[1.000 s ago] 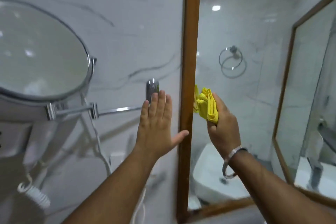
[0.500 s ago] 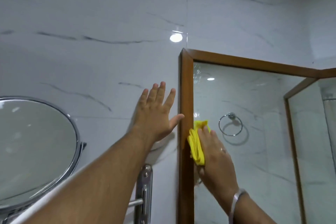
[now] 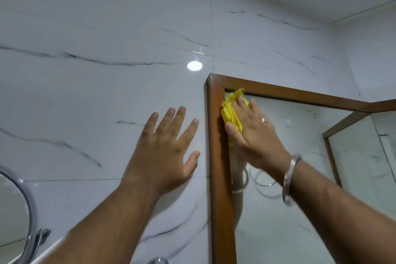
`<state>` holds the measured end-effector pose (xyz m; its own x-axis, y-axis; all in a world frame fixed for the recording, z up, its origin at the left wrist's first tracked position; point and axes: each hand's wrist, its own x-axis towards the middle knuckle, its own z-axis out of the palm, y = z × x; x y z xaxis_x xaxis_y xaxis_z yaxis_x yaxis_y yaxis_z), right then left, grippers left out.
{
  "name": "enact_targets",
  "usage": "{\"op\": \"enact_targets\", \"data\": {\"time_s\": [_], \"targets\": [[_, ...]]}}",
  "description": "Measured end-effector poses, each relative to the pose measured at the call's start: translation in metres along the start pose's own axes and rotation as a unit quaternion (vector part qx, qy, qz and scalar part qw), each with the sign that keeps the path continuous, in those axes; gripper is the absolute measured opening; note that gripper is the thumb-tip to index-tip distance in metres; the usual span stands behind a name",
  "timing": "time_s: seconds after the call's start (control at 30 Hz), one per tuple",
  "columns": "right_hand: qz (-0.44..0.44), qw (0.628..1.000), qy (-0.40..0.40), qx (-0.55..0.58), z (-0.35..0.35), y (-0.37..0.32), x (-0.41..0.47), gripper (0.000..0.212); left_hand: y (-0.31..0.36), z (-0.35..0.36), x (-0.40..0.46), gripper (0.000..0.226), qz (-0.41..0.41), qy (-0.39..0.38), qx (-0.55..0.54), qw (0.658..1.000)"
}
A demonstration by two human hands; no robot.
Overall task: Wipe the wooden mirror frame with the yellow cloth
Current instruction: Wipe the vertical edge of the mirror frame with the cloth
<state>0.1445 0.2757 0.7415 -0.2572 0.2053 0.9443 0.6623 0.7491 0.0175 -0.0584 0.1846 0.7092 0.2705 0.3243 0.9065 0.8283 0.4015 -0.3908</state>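
Note:
The wooden mirror frame [image 3: 216, 135] runs up the wall and turns right at its top left corner. My right hand [image 3: 252, 130] presses the bunched yellow cloth [image 3: 230, 111] against the inner edge of the frame's left side, just below that corner. The cloth also overlaps the mirror glass [image 3: 300, 178]. My left hand [image 3: 165, 152] lies flat on the white marble wall, fingers spread, a little left of the frame and not touching it. A steel bangle sits on my right wrist.
A round chrome-rimmed mirror [image 3: 19, 210] on a metal arm juts from the wall at the lower left. White marble tiles [image 3: 107, 70] cover the wall. A towel ring shows as a reflection in the glass under my right wrist.
My right hand has slid the cloth up the left side of the frame to just under the top corner. My left hand rose along the wall beside it. The view tilted upward.

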Motion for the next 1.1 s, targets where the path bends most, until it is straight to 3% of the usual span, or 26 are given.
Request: {"op": "enact_targets", "data": {"time_s": [0.1, 0.33, 0.53, 0.67, 0.73, 0.93, 1.03, 1.1], "targets": [[-0.017, 1.0, 0.002, -0.002, -0.006, 0.001, 0.01, 0.073, -0.001, 0.002, 0.0, 0.073, 0.0, 0.001, -0.005, 1.0], [-0.11, 0.994, -0.008, 0.009, 0.028, 0.013, -0.096, 0.081, -0.002, 0.004, -0.002, 0.073, 0.005, 0.003, -0.006, 1.0], [-0.112, 0.992, 0.018, 0.064, -0.011, 0.014, 0.002, 0.081, 0.0, 0.001, -0.002, 0.073, 0.003, -0.006, -0.005, 1.0], [-0.082, 0.955, 0.106, 0.264, -0.023, 0.008, 0.034, 0.05, 0.001, 0.0, -0.002, 0.072, -0.002, -0.005, -0.013, 1.0], [-0.087, 0.944, 0.096, 0.303, -0.019, 0.005, 0.016, 0.038, 0.0, 0.0, -0.001, 0.071, -0.001, -0.003, -0.013, 1.0], [-0.154, 0.982, 0.048, 0.101, -0.002, -0.003, -0.042, 0.041, 0.0, 0.0, -0.002, 0.072, 0.0, -0.009, -0.003, 1.0], [-0.149, 0.982, 0.117, 0.025, -0.002, -0.014, -0.006, 0.035, 0.001, -0.001, -0.002, 0.071, -0.001, -0.009, -0.007, 1.0], [-0.123, 0.978, 0.164, 0.036, -0.007, -0.02, 0.028, 0.028, 0.001, 0.0, -0.003, 0.07, -0.002, -0.01, -0.007, 1.0]]}}
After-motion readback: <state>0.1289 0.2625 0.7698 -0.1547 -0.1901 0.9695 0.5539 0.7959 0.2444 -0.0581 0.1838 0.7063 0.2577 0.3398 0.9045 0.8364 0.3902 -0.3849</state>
